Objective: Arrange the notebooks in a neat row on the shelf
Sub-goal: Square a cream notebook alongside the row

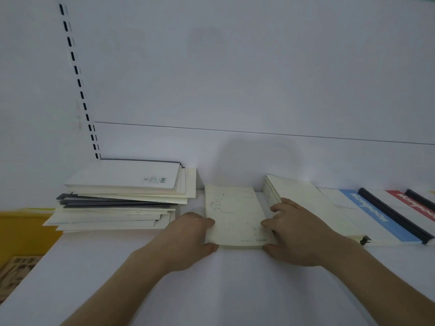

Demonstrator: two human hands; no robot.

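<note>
The two bare forearms come in from the bottom, and they end at one cream notebook (233,215) that lies flat on the white shelf (211,290). The left hand (188,241) holds its left edge: the fingers (207,222) curl over the cover and the thumb presses the near corner. The right hand (297,234) does the same on the right edge, with fingers half closed around it, not flat and not a fist. So both hands grip the same notebook, and it seems they are squaring it in its place.

Just to the right of this notebook, touching the right hand, lies a thicker cream pile (306,201), and after it a notebook with a blue band (367,212) and one with a red band (416,205), each with a dark binding strip. These lie side by side and overlap a little, so this part already looks like a row.

To the left, a short gap away, stands the untidy stack (122,198) of many notebooks, with edges going in different directions. This is what remains, I think: most of the work is still in front. Beyond the shelf edge on the left, something yellow (26,231) is seen, too blurred to name.
</note>
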